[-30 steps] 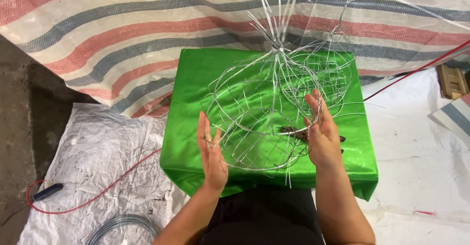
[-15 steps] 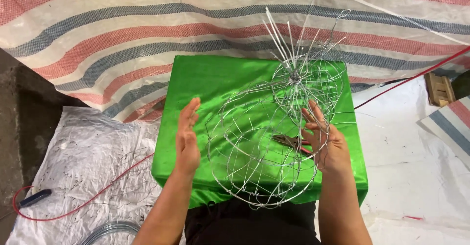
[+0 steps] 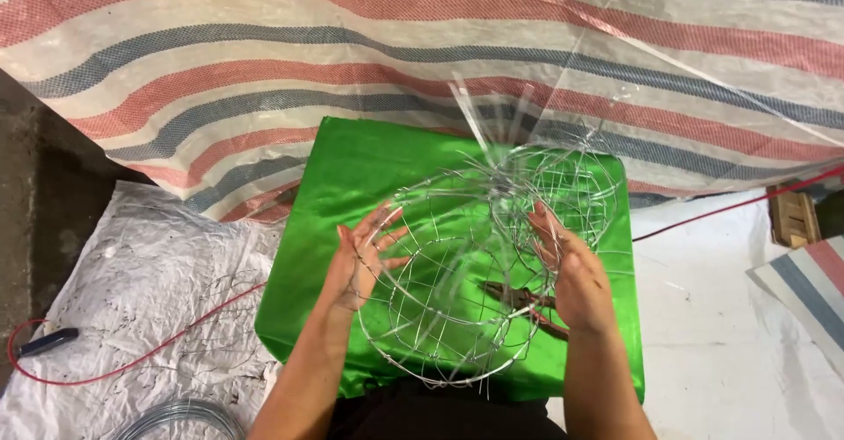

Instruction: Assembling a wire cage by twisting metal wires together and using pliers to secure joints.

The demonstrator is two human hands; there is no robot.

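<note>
Fingers spread on both hands, left hand (image 3: 359, 260), right hand (image 3: 576, 273), seemingly touching wire frame (image 3: 448, 317), green cloth (image 3: 369, 167).

The wire frame (image 3: 466, 273) fills the space between the left hand (image 3: 360, 260) and the right hand (image 3: 571, 273), and its loose wire ends stick up behind. Pliers (image 3: 527, 304) lie under it (partly hidden). The green surface (image 3: 352, 176) at far left is open.

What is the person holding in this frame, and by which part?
A rounded wire frame, held between both open palms: left hand on its left side, right hand on its right, above the green-covered surface.
</note>
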